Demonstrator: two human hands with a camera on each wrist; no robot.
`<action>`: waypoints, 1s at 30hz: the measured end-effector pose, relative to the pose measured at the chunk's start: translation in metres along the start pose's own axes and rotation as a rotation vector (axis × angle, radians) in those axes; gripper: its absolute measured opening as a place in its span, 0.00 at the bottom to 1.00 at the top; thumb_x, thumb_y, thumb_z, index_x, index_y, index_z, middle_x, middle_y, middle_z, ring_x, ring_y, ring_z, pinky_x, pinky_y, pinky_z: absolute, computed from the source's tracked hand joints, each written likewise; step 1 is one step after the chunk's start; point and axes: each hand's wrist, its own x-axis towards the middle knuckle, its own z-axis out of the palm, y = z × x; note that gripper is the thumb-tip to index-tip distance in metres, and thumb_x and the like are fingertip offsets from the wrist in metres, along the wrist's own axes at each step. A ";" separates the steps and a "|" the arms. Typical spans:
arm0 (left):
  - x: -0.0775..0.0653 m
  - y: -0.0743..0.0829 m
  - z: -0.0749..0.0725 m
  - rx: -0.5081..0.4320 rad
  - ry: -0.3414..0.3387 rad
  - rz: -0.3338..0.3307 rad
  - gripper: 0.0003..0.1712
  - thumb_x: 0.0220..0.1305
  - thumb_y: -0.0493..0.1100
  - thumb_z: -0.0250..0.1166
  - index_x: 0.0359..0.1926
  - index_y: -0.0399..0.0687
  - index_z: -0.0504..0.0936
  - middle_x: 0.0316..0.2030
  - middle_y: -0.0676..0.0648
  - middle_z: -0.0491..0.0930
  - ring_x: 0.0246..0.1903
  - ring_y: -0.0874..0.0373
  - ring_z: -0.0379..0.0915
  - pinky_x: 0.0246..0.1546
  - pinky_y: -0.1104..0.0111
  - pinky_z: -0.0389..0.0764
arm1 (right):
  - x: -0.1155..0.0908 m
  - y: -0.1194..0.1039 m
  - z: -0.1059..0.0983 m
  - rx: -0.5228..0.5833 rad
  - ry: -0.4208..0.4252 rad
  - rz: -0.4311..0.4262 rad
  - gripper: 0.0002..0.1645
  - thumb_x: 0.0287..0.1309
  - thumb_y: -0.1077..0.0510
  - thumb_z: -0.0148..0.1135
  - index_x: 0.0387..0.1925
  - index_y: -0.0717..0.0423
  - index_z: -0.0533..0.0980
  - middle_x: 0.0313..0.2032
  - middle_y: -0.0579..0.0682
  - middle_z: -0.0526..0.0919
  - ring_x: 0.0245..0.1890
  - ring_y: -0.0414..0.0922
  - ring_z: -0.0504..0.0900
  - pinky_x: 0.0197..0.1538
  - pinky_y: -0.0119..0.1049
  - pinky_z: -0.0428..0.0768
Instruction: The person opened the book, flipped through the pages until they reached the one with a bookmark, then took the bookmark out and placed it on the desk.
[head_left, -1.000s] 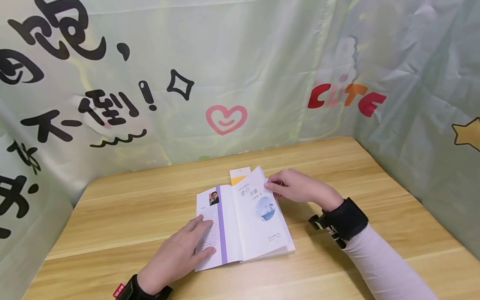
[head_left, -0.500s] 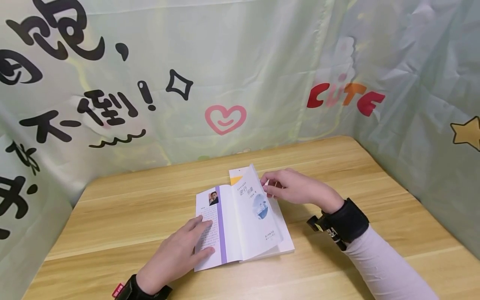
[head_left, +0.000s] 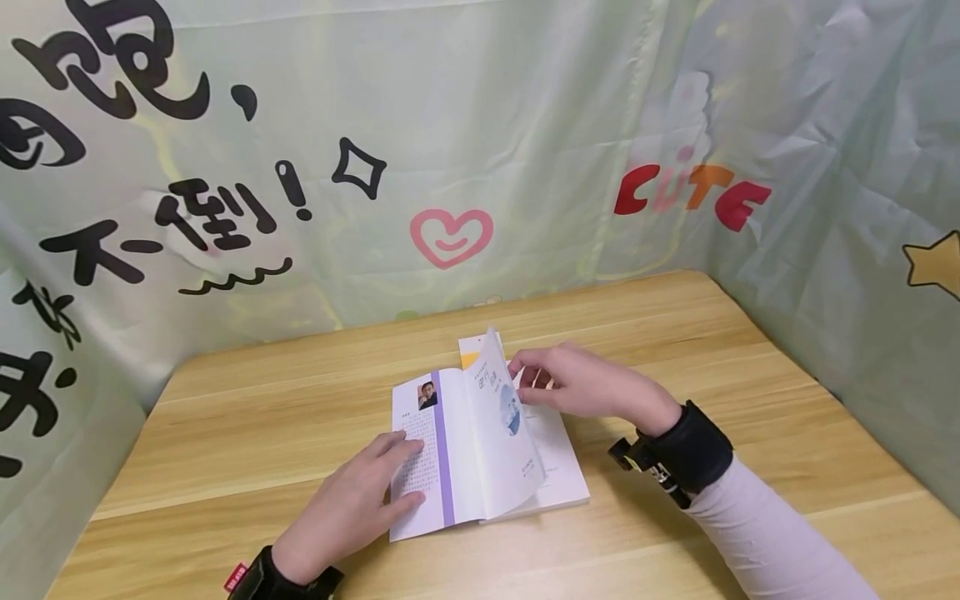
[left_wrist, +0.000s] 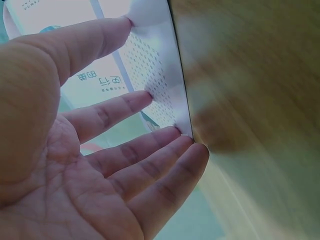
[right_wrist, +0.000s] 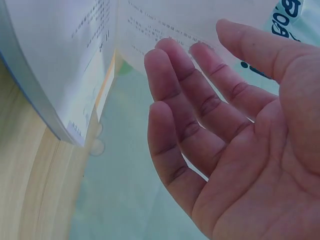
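An open paperback book [head_left: 562,471] lies on the table. My left hand [head_left: 347,507] rests on its left side, a cover flap [head_left: 408,521] with small print, a portrait photo and a purple stripe. In the left wrist view the fingertips [left_wrist: 192,150] reach the flap's outer edge, thumb spread from them. The title page [head_left: 495,458], with a blue round picture, stands raised and curved to the left. My right hand [head_left: 588,382] is behind that page, fingers gently bent against its back. In the right wrist view the thumb [right_wrist: 240,40] stands apart from the other fingers.
A white card with a yellow band [head_left: 471,346] sticks out past the book's far edge. The wooden table [head_left: 285,400] is bounded at the back and sides by a printed fabric curtain [head_left: 525,125]. Each wrist wears a black strap [head_left: 693,446].
The title page has swung further left and up, uncovering more of the page beneath. My right hand has moved left with it, from the page's edge to its back. My left hand stays put.
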 end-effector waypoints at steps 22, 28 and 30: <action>0.004 -0.007 0.001 0.010 -0.023 -0.014 0.32 0.53 0.54 0.72 0.57 0.48 0.78 0.56 0.44 0.73 0.52 0.51 0.73 0.49 0.57 0.76 | 0.006 -0.015 0.019 -0.013 -0.028 -0.048 0.16 0.62 0.51 0.63 0.49 0.52 0.77 0.34 0.35 0.80 0.35 0.33 0.78 0.40 0.34 0.79; 0.003 -0.008 0.000 0.012 -0.021 -0.007 0.31 0.52 0.52 0.73 0.57 0.47 0.78 0.56 0.43 0.73 0.52 0.51 0.72 0.50 0.57 0.76 | 0.007 -0.018 0.024 0.002 -0.042 -0.061 0.15 0.63 0.52 0.62 0.50 0.52 0.77 0.34 0.35 0.80 0.36 0.33 0.79 0.41 0.35 0.80; 0.003 -0.008 -0.001 0.011 -0.022 -0.005 0.31 0.52 0.52 0.73 0.56 0.47 0.78 0.56 0.43 0.73 0.52 0.51 0.72 0.50 0.57 0.76 | 0.007 -0.018 0.025 0.002 -0.044 -0.063 0.15 0.63 0.52 0.62 0.50 0.52 0.77 0.35 0.36 0.80 0.37 0.33 0.79 0.41 0.34 0.80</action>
